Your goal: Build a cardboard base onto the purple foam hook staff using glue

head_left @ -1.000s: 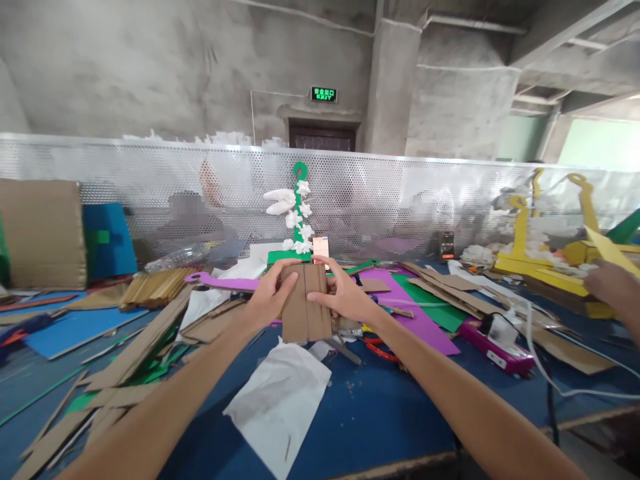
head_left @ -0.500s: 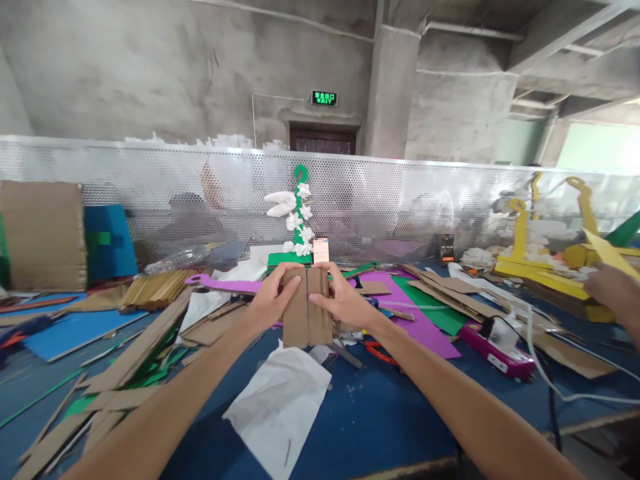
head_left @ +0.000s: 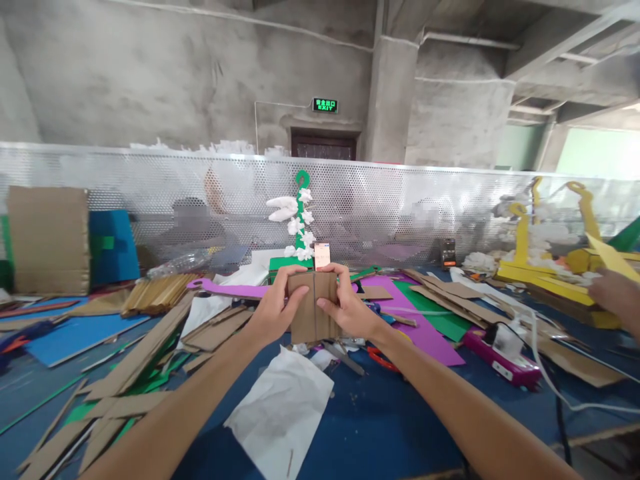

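1. Bare concrete wall (head_left: 165, 80) at the back, then a metal screen (head_left: 240, 207) full of small holes along the far edge of a blue bench (head_left: 370, 427).
2. Cardboard piece (head_left: 305, 325): over the middle of the bench, between the white paper (head_left: 280, 407) toward the near edge and the green stand (head_left: 301, 211) toward the far edge. Roughly upright, flat face to the person; can't tell if its bottom touches the bench.
3. Left hand (head_left: 280, 303): thumb on the near face, fingers bent over the top left, pinching the cardboard. Right hand (head_left: 353, 307): same grip mirrored, thumb tip just right of the dark line down the middle. Fingertips behind are hidden; can't tell their spread.
4. Doing it well, my judgement: hands level, thumb pressure even, sides parallel to that line. Pressing hard on one spot would likely dent it.
5. Materials: cardboard brown, matte, rectangular; paper thin, creased; stand slim, hook-topped, with puffy white flowers (head_left: 294, 227). Purple sheet (head_left: 425, 337) flat and smooth. Cardboard strips (head_left: 135, 353) long, rough-cut, heaped toward the bench's left. Pink power strip (head_left: 503, 360), hard plastic, toward its right.
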{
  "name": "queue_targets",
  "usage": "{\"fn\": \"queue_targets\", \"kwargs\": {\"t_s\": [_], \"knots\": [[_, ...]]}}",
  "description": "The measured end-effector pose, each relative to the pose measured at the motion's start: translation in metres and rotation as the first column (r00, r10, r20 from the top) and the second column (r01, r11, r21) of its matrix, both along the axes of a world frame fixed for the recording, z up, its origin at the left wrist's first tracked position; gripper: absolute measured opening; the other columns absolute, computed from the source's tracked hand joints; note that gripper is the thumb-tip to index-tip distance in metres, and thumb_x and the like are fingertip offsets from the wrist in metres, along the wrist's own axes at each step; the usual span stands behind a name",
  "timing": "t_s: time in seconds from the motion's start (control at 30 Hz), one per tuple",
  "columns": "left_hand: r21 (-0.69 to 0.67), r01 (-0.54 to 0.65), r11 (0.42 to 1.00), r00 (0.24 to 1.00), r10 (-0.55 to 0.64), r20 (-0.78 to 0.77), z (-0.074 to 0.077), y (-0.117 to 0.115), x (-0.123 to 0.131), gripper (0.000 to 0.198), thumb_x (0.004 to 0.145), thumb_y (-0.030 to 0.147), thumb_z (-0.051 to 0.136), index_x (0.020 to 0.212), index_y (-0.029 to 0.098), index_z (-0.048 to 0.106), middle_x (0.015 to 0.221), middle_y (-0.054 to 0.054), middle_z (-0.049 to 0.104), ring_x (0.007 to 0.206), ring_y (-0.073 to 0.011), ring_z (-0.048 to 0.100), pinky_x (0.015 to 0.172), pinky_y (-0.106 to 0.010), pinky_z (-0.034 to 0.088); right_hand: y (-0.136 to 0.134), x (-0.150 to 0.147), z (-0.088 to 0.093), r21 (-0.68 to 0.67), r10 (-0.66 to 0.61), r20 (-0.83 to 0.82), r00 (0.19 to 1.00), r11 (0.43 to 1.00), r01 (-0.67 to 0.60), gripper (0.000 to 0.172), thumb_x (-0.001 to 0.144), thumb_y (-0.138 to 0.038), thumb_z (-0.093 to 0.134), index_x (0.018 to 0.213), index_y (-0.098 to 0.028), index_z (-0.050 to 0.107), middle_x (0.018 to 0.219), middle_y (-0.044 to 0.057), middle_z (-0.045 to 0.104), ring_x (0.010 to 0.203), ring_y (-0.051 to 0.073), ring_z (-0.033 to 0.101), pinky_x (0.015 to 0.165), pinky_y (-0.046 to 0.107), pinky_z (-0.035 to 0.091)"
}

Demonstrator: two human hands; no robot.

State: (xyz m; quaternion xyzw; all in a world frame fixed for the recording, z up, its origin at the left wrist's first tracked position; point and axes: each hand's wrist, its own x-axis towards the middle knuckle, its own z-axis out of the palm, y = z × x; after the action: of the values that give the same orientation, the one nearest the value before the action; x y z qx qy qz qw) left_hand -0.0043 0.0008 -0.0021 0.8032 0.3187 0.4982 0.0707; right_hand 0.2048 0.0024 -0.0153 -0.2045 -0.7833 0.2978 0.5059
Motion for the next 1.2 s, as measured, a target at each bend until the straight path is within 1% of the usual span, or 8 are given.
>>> {"fn": "queue_targets", "kwargs": {"t_s": [0.2, 0.33, 0.5, 0.6, 0.8, 1.0, 1.1, 1.2], "knots": [[-0.116, 0.103, 0.988, 0.991, -0.093, 0.093, 0.001, -0.001, 0.002, 0.039, 0.102, 0.043, 0.050, 0.137, 0.026, 0.045, 0.127, -0.009, 0.058, 0.111, -0.0253, 0.060, 0.094, -0.039, 0.050, -0.004, -0.004, 0.002, -0.084, 0.104, -0.097, 0.990, 0.990, -0.112, 0.060, 0.092, -0.037, 0.067, 0.133, -0.028, 0.025, 0.125, 0.010, 0.049, 0.115, 0.025, 0.057, 0.098, 0.043, 0.051], [-0.154, 0.174, 0.973, 0.971, -0.144, 0.190, -0.003, 0.002, 0.004, 0.045, 0.101, 0.044, 0.054, 0.140, 0.026, 0.039, 0.121, -0.010, 0.062, 0.102, -0.0243, 0.064, 0.088, -0.040, 0.053, -0.006, -0.007, 0.003, -0.132, 0.172, -0.157, 0.973, 0.972, -0.193, 0.065, 0.091, -0.039, 0.070, 0.135, -0.030, 0.022, 0.125, 0.009, 0.054, 0.114, 0.025, 0.060, 0.096, 0.043, 0.053], [-0.182, 0.143, 0.973, 0.974, -0.105, 0.203, -0.007, 0.005, 0.004, 0.039, 0.100, 0.045, 0.055, 0.132, 0.026, 0.041, 0.101, -0.004, 0.064, 0.082, -0.0200, 0.062, 0.076, -0.035, 0.052, -0.008, -0.008, 0.007, -0.186, 0.198, -0.194, 0.961, 0.954, -0.234, 0.076, 0.087, -0.041, 0.075, 0.137, -0.031, 0.020, 0.123, 0.008, 0.057, 0.112, 0.025, 0.062, 0.095, 0.043, 0.053], [-0.146, 0.107, 0.984, 0.985, -0.084, 0.153, -0.005, 0.004, 0.003, 0.032, 0.101, 0.042, 0.053, 0.126, 0.026, 0.044, 0.102, -0.004, 0.062, 0.084, -0.0197, 0.059, 0.078, -0.034, 0.050, -0.008, -0.008, 0.007, -0.186, 0.211, -0.189, 0.959, 0.951, -0.245, 0.078, 0.085, -0.041, 0.077, 0.137, -0.031, 0.021, 0.125, 0.008, 0.055, 0.115, 0.025, 0.061, 0.100, 0.044, 0.051], [-0.068, 0.047, 0.997, 0.998, -0.044, 0.044, 0.002, -0.001, 0.009, 0.016, 0.104, 0.036, 0.044, 0.107, 0.024, 0.053, 0.099, -0.002, 0.060, 0.091, -0.0196, 0.057, 0.087, -0.034, 0.046, -0.004, -0.010, 0.004, -0.144, 0.126, -0.200, 0.972, 0.977, -0.157, 0.052, 0.095, -0.043, 0.064, 0.132, -0.029, 0.029, 0.119, 0.006, 0.053, 0.109, 0.022, 0.059, 0.100, 0.041, 0.049], [-0.051, 0.068, 0.996, 0.995, -0.064, 0.081, 0.002, -0.005, 0.017, 0.024, 0.106, 0.036, 0.040, 0.108, 0.023, 0.059, 0.105, -0.004, 0.064, 0.100, -0.0215, 0.060, 0.092, -0.034, 0.046, -0.001, -0.012, 0.002, -0.117, 0.061, -0.222, 0.973, 0.989, -0.089, 0.049, 0.095, -0.044, 0.062, 0.129, -0.029, 0.030, 0.113, 0.004, 0.054, 0.106, 0.023, 0.058, 0.098, 0.041, 0.049], [-0.064, 0.097, 0.993, 0.993, -0.093, 0.066, 0.000, -0.007, 0.018, 0.022, 0.103, 0.040, 0.048, 0.116, 0.024, 0.057, 0.112, -0.005, 0.062, 0.106, -0.0222, 0.059, 0.093, -0.034, 0.046, -0.003, -0.014, 0.001, -0.095, 0.021, -0.242, 0.970, 0.994, -0.045, 0.044, 0.095, -0.043, 0.061, 0.125, -0.029, 0.033, 0.112, 0.004, 0.054, 0.106, 0.023, 0.057, 0.099, 0.041, 0.048], [-0.047, 0.114, 0.992, 0.992, -0.111, 0.059, -0.003, -0.007, 0.018, 0.029, 0.096, 0.040, 0.063, 0.119, 0.025, 0.053, 0.118, -0.005, 0.059, 0.112, -0.0236, 0.058, 0.096, -0.035, 0.046, -0.005, -0.015, 0.002, -0.085, -0.009, -0.247, 0.969, 0.996, -0.013, 0.039, 0.094, -0.039, 0.061, 0.122, -0.028, 0.035, 0.113, 0.005, 0.054, 0.109, 0.023, 0.056, 0.101, 0.041, 0.046]]}}
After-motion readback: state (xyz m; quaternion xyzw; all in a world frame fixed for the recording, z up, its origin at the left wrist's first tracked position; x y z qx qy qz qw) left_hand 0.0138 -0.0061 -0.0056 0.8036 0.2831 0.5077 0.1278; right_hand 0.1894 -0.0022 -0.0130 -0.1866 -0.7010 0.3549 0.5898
